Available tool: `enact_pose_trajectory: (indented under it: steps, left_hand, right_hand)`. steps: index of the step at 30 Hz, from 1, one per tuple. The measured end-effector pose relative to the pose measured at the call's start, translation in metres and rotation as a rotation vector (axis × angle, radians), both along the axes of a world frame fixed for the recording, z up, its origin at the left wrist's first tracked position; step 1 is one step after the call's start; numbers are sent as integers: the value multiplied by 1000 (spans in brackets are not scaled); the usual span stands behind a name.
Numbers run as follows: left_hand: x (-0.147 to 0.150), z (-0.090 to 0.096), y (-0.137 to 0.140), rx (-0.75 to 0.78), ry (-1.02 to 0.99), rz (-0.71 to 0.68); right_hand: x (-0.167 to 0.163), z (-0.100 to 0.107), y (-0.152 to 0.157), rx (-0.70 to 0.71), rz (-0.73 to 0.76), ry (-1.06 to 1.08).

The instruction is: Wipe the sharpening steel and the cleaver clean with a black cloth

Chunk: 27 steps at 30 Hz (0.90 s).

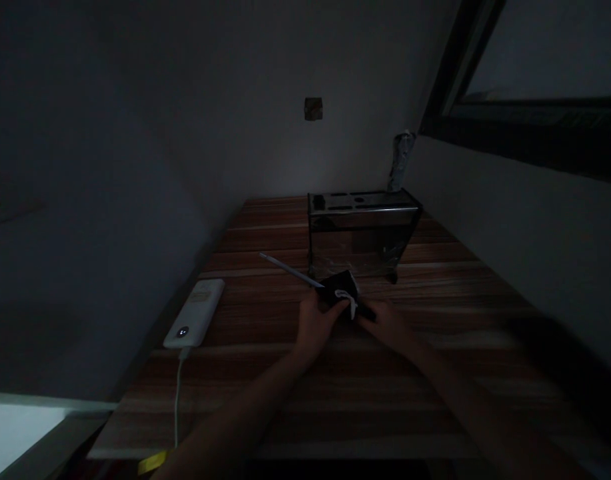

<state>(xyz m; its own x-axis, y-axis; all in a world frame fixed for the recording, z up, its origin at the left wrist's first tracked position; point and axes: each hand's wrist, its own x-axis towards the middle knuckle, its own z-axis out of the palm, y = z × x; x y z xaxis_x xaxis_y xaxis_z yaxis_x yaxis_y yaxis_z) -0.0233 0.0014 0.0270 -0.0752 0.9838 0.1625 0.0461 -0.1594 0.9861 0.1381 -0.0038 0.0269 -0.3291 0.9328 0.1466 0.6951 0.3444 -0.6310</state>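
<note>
Over the middle of a dark wood-striped table, my left hand (316, 325) is closed on a small black folded piece (339, 285) that has a crumpled white strip (346, 297) on it. My right hand (386, 323) grips the same black piece from its right side. The light is too dim to tell what the piece is made of. A thin pale stick (288, 268) slants up and left from the black piece, its lower end hidden near my left hand. Just behind my hands stands a black-framed rack (365, 208) with slots in its top.
A white power bank (195, 313) lies at the table's left edge, and a white cable (177, 400) runs from it to the front. Behind the rack rises a plastic-wrapped upright object (400, 160). Walls border the table (265, 373) at left, back and right.
</note>
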Motion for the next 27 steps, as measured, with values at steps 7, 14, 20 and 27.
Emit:
enact_pose_trajectory:
  steps: [7, 14, 20, 27]
  left_hand:
    - [-2, 11, -2, 40, 40, 42]
    - [-17, 16, 11, 148, -61, 141]
    - [-33, 19, 23, 209, -142, 218]
    - [-49, 31, 28, 254, -135, 379]
  right_hand:
    - [0, -2, 1, 17, -76, -117]
    - [3, -3, 2, 18, -123, -143]
    - [3, -1, 2, 20, -101, -119]
    - [2, -1, 2, 22, -96, -166]
